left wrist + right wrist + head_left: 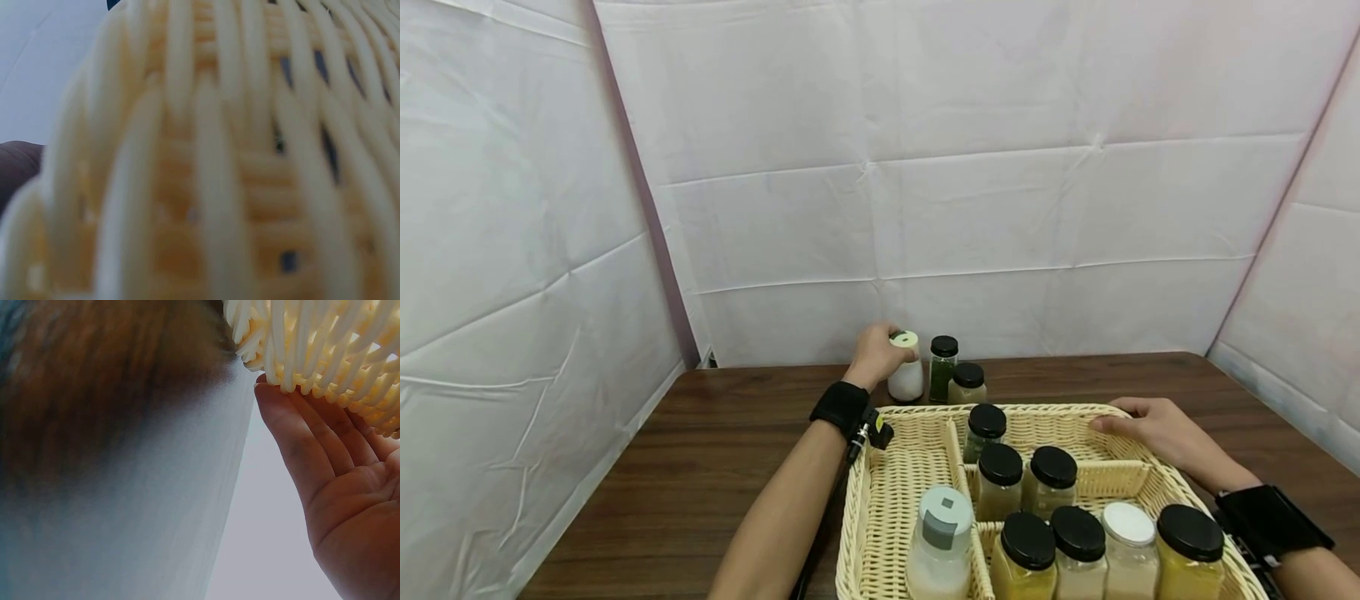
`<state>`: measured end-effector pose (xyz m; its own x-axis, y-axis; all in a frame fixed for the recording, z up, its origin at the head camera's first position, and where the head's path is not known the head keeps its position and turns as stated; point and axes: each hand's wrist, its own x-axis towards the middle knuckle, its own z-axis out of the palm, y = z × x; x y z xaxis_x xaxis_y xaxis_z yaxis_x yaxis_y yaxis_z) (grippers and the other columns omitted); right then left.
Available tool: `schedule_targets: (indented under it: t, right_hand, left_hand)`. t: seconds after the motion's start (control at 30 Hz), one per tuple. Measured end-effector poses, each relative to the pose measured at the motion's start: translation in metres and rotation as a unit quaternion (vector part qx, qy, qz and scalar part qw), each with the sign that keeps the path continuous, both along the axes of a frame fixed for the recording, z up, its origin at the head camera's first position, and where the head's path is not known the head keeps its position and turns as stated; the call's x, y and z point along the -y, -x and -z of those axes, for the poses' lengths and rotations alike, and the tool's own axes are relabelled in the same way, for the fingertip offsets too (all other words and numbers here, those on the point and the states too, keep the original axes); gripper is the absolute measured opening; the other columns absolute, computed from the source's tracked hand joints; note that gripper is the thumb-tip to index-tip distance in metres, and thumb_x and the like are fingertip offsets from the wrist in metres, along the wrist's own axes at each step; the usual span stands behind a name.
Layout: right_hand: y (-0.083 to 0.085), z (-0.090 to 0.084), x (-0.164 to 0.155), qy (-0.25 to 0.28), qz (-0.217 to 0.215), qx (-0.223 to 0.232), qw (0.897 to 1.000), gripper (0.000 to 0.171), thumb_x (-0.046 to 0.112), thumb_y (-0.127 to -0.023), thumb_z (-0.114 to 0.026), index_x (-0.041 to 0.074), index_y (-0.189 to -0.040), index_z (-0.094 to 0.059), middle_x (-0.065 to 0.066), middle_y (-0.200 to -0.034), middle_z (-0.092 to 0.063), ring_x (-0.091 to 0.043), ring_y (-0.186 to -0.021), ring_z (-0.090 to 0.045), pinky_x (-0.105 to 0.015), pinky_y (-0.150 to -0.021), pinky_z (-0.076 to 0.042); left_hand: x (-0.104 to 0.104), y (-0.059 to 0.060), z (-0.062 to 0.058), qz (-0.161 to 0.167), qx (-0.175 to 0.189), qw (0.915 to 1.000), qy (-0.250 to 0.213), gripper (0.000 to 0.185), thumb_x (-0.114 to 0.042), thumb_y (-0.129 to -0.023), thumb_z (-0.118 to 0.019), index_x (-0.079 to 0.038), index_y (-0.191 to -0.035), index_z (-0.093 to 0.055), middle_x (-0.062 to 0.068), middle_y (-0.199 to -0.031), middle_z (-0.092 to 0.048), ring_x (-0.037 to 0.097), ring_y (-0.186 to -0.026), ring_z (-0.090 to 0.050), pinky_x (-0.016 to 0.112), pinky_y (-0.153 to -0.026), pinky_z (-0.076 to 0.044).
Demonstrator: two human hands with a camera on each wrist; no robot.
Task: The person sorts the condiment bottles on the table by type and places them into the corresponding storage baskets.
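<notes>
At the back of the table my left hand [877, 357] grips a bottle of white contents with a pale cap [906, 379] near its top, thumb across the front. Beside it stand a black-lidded jar of green flakes [942, 371] and a shorter black-lidded jar [967, 385]. My right hand [1157, 429] holds the far right corner of a cream wicker basket [902, 442], thumb over the rim. In the right wrist view the fingers [294, 434] reach under the basket's woven edge. Weave fills most of the left wrist view, hiding the bottle.
The basket's left compartment holds a white-capped bottle [942, 542]. Several jars, such as a white-lidded one [1127, 542] and a yellow one [1189, 554], stand in its other compartments. White sheeting [970, 208] rises behind the brown table [715, 467] and along both sides.
</notes>
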<state>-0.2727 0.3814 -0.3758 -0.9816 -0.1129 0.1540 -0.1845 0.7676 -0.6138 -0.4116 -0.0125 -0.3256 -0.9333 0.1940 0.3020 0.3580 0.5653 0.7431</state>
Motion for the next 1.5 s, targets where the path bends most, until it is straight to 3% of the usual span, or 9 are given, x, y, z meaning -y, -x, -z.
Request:
schedule_targets:
  t: [0.27,0.57,0.93,1.5]
  right_hand:
    - [0.001,0.0,-0.002,-0.001,-0.003,0.0,1.0,0.049,0.044,-0.105,-0.067,0.004,-0.133,-0.07,-0.024,-0.134,-0.066,-0.049,-0.124,-0.059,-0.059,-0.092,-0.05]
    - [0.002,0.0,-0.003,-0.005,0.001,0.004,1.0,0.05,0.045,-0.105,-0.067,0.004,-0.133,-0.071,-0.025,-0.134,-0.066,-0.049,-0.123,-0.06,-0.057,-0.091,-0.051]
    - [0.006,-0.002,-0.003,-0.023,0.005,0.0,1.0,0.055,0.046,-0.105,-0.068,0.0,-0.134,-0.069,-0.029,-0.134,-0.064,-0.049,-0.12,-0.062,-0.056,-0.087,-0.052]
    - [0.014,-0.001,-0.011,-0.045,0.014,0.005,0.999,0.066,0.049,-0.104,-0.067,-0.006,-0.14,-0.062,-0.038,-0.138,-0.058,-0.057,-0.123,-0.057,-0.06,-0.088,-0.051]
  left_hand:
    - [-0.003,-0.004,-0.01,-0.01,-0.006,0.9999,0.003,0.044,-0.013,-0.091,-0.082,0.002,-0.13,-0.07,0.018,-0.123,-0.07,0.033,-0.108,-0.066,0.042,-0.089,-0.055]
    - [0.0,-0.017,-0.028,0.004,-0.009,0.9995,-0.03,0.047,-0.012,-0.092,-0.08,0.001,-0.136,-0.068,0.018,-0.127,-0.069,0.034,-0.112,-0.066,0.044,-0.091,-0.055]
    - [0.007,-0.031,-0.046,0.003,-0.049,0.9979,-0.043,0.044,-0.009,-0.09,-0.081,0.001,-0.131,-0.07,0.018,-0.123,-0.071,0.034,-0.111,-0.067,0.044,-0.091,-0.056]
    - [0.026,-0.069,-0.067,0.059,-0.093,0.9924,-0.054,0.043,-0.01,-0.093,-0.082,-0.002,-0.133,-0.07,0.016,-0.122,-0.07,0.03,-0.106,-0.067,0.041,-0.087,-0.056]
